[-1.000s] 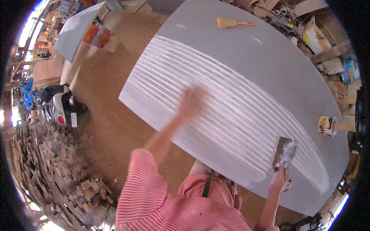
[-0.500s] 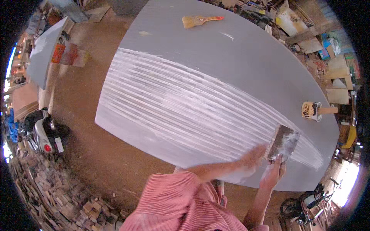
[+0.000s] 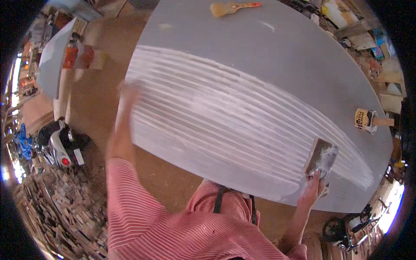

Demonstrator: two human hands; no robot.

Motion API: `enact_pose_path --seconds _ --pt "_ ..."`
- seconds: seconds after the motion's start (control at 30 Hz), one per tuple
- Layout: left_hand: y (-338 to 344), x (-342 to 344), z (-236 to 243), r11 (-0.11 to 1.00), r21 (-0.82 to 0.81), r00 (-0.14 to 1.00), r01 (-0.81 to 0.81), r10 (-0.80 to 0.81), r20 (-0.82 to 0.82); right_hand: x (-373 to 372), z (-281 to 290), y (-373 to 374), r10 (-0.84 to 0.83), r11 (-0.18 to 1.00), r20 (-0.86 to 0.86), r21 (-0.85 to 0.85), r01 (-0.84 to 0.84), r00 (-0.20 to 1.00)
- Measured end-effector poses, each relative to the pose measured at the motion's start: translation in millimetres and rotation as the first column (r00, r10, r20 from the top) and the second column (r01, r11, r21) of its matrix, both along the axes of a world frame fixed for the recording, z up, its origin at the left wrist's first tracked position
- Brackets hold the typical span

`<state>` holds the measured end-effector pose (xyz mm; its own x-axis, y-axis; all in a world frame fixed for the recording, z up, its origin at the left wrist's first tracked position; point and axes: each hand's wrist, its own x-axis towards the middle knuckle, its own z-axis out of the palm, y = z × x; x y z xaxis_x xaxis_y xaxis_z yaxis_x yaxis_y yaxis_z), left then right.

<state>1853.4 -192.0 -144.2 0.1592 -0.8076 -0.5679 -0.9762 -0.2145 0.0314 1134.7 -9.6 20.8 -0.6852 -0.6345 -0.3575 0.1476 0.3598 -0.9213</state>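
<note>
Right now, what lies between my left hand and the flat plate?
The head view shows white streaks on the grey panel between your left hand and the flat plate.

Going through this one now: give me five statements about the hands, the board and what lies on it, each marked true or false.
1. The right hand holds a flat plate smeared with white. True.
2. The left hand is beside that plate. False: the left hand, blurred, is at the left edge of the board.
3. The brush lies across the white stripes. False: the brush lies beyond them, on plain grey.
4. A wooden stick shows at the tin. True.
5. The sleeves are plain blue. False: striped, reddish and white.
</note>
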Motion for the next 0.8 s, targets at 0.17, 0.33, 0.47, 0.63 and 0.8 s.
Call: enact_pose_path --seconds 0.17,0.33,0.47,0.63,0.8 --pt "-42 -97 -26 0.766 -0.635 0.995 -0.102 0.063 -0.084 -2 -20 24 -0.116 0.993 -0.001 0.039 0.116 0.993" --pt "44 -486 4 0.858 -0.512 0.576 0.045 -0.441 -0.688 50 18 -35 -0.206 0.974 0.036 -0.089 0.209 0.978" --pt "88 -631 29 0.747 -0.648 0.140 0.150 -0.665 -0.734 67 37 -76 -0.235 0.972 -0.085 -0.007 0.235 0.968" --pt "-37 -462 -6 0.732 -0.679 0.698 0.057 -0.515 -0.497 55 31 -71 -0.019 0.994 -0.082 0.104 0.028 0.996" --pt "-91 -24 1 0.845 -0.530 0.968 0.073 0.068 0.242 60 -12 -61 0.084 0.988 -0.084 0.140 -0.072 0.993"
